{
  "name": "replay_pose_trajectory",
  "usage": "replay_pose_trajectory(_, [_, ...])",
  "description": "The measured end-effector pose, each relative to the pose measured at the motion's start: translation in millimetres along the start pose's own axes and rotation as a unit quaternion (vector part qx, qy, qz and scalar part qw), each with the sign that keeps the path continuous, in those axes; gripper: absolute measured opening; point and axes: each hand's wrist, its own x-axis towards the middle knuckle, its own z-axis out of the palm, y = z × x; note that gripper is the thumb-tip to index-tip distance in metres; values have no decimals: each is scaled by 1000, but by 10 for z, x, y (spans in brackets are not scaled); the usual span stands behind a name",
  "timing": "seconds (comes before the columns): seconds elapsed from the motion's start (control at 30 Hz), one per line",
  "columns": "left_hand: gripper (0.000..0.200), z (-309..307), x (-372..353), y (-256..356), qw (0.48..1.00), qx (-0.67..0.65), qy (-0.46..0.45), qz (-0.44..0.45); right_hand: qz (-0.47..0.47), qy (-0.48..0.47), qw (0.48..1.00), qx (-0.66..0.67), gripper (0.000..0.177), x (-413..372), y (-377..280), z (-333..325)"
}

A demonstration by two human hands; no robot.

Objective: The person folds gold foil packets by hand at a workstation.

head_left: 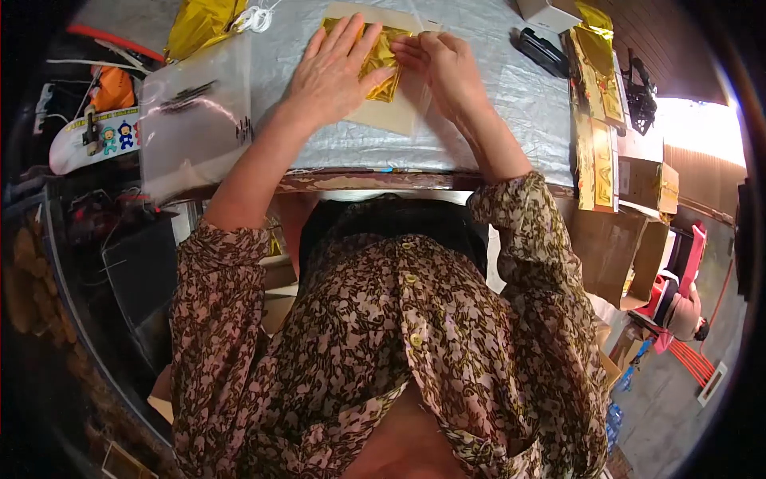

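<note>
My left hand [333,80] lies flat with its fingers spread over a shiny gold foil piece [384,86]. Under the foil is a flat beige sheet [383,120], with what looks like a clear plastic sleeve around or over it. At the foil's right edge, my right hand [445,65] has its fingers bent and pressed together; the fingertips meet the foil's upper right side. What they pinch, if anything, is hidden. All of this rests on a table with a silvery, wrinkled cover [335,152].
Clear plastic bags [195,132] lie at the table's left, below crumpled gold foil [201,28] and a white cord [255,19]. A black stapler-like object [540,52] sits at right, near gold-lettered boxes [600,164]. Beyond are cardboard boxes [606,247] and another person [682,307].
</note>
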Motion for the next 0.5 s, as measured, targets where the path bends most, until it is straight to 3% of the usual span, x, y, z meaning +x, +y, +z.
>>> replay_pose_trajectory(0.03, [71,-2,-7,-20,1000,0,-4,-3,-16,-12,998,-65,34,-9,25,-14])
replay_pose_trajectory(0.13, [66,-44,54,-222,998,-44,-36,11,-28,-21,996,-86,37,-15,49,-54])
replay_pose_trajectory(0.2, [59,-71,112,-473,987,-100,-101,75,-39,-27,994,-97,38,-17,78,-73])
replay_pose_trajectory(0.33, [55,-315,218,-505,979,-132,-131,85,-61,-30,988,-137,40,-57,95,-69])
replay_pose_trajectory(0.5, [52,-447,275,-315,975,-164,-147,17,-55,-19,988,-140,38,-86,86,-34])
